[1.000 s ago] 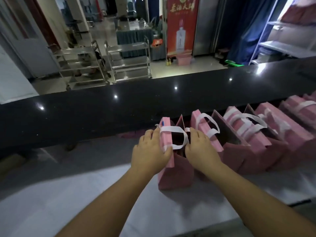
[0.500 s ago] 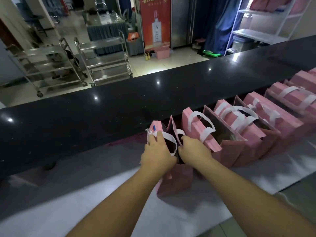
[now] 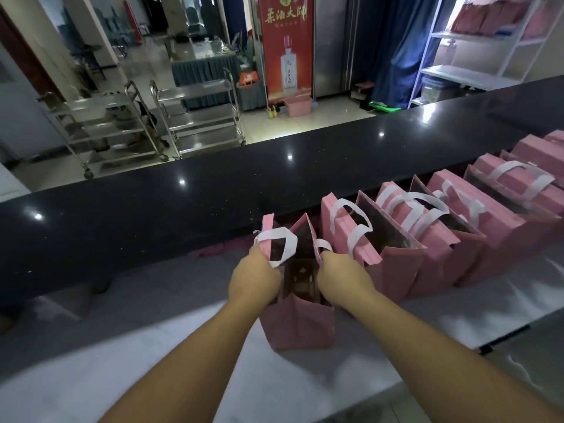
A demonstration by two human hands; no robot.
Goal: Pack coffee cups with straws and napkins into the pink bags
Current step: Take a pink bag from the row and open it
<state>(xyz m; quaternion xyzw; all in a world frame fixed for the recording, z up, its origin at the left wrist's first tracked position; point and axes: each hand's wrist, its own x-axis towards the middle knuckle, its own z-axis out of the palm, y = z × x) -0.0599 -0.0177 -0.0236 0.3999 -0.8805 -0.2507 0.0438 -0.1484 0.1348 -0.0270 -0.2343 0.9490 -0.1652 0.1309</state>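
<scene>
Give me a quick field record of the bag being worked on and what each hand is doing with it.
bag in hand: pink bag, upright on the white work surface, at the left end of the row
mouth: pulled open
left hand: grips the bag's left wall near the white handle
right hand: grips the bag's right wall
contents: dark inside, cannot tell
neighbours: row of pink bags to the right, along the black counter
</scene>
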